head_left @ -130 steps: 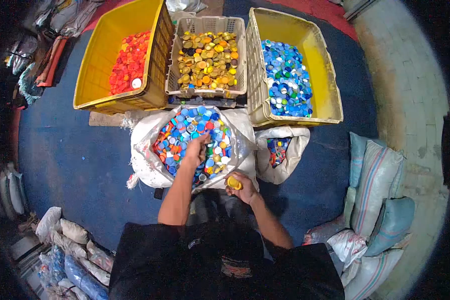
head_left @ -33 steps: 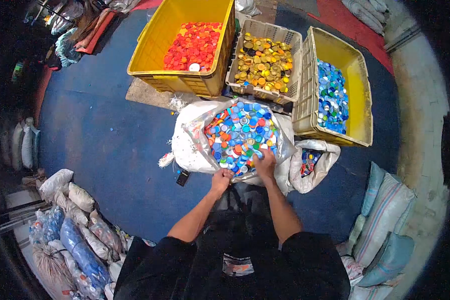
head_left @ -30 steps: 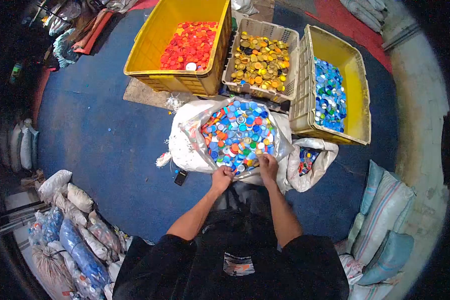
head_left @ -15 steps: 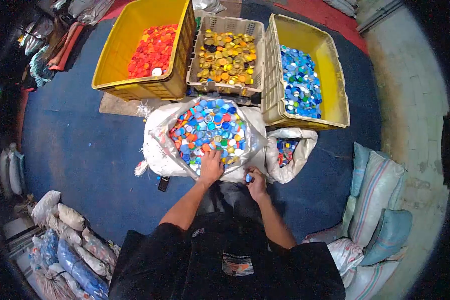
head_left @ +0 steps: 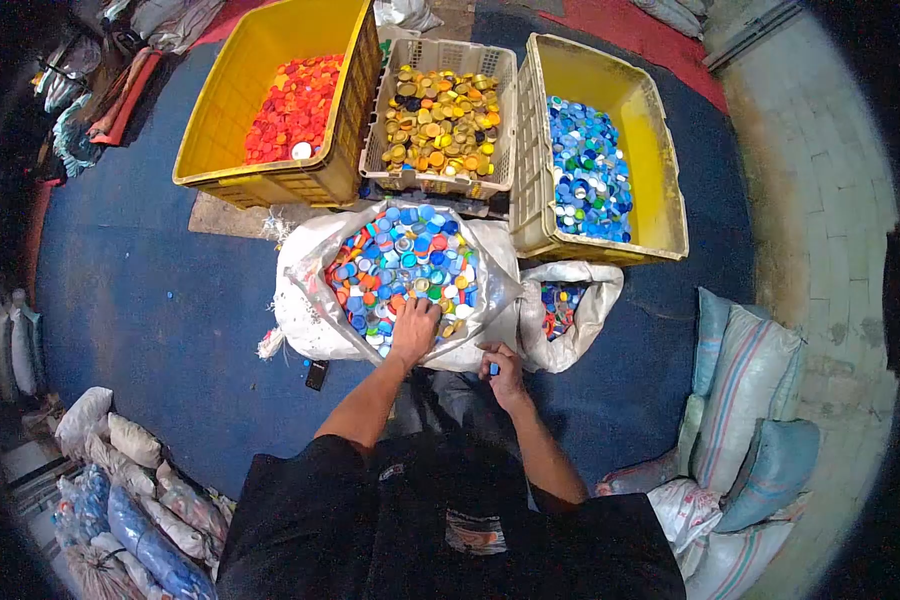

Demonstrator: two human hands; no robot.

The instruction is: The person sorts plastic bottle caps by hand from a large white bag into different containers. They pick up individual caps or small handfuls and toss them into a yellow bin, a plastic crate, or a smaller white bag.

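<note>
A white woven sack (head_left: 300, 325) lies in front of me, its mouth spread wide over a heap of mixed plastic bottle caps (head_left: 400, 262), mostly blue with some orange, white and green. My left hand (head_left: 416, 332) rests on the near part of this heap, fingers slightly bent and apart among the caps; its fingertips are partly hidden. Near the sack's front right edge, my right hand (head_left: 507, 374) is closed around a blue bottle cap (head_left: 493, 369). Whether more caps are inside that fist is hidden.
Behind the sack stand a yellow crate (head_left: 260, 185) of red caps, a pale crate (head_left: 440, 182) of gold and yellow caps, and another yellow crate (head_left: 660, 180) of blue caps. A smaller sack (head_left: 595, 325) sits right. Filled sacks (head_left: 740, 390) lean by the wall; a phone-like object (head_left: 316, 374) lies left.
The whole view has shifted slightly. My left hand stays on the caps with its fingers a little more bent. My right hand has turned slightly, still holding the blue bottle cap.
</note>
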